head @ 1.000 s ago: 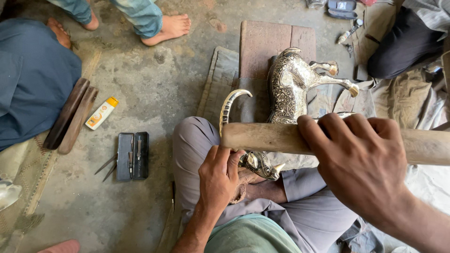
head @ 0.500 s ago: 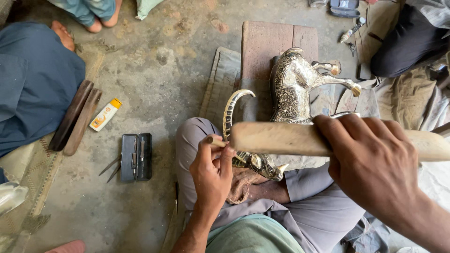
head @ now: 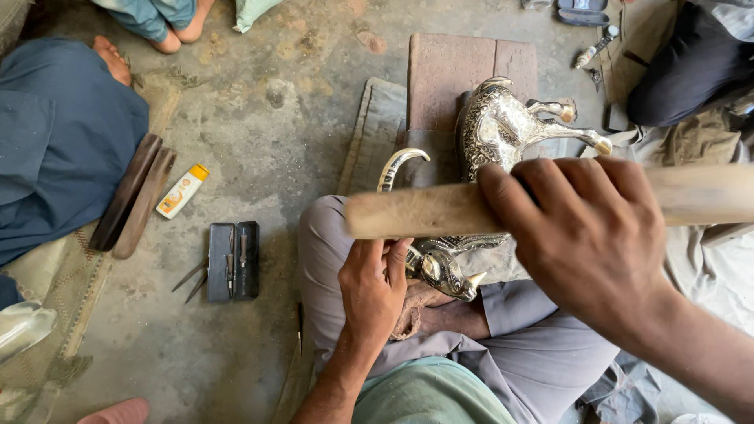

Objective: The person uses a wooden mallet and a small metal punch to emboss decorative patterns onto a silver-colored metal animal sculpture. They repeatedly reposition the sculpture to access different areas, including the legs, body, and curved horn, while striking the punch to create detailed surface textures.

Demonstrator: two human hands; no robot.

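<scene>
With the engraved silver animal figure (head: 503,133) lying across the lap, its surface already heavily patterned, the left hand (head: 375,292) pinches something small against its head while the right hand (head: 585,235) grips a raised wooden mallet (head: 424,212).

I see a silvery metal animal figure (head: 495,133) covered in fine embossed patterning, with brass-yellow hoof tips. The thick wooden stick (head: 424,212) is pale tan. A small tube (head: 181,191) is white with an orange cap.
</scene>
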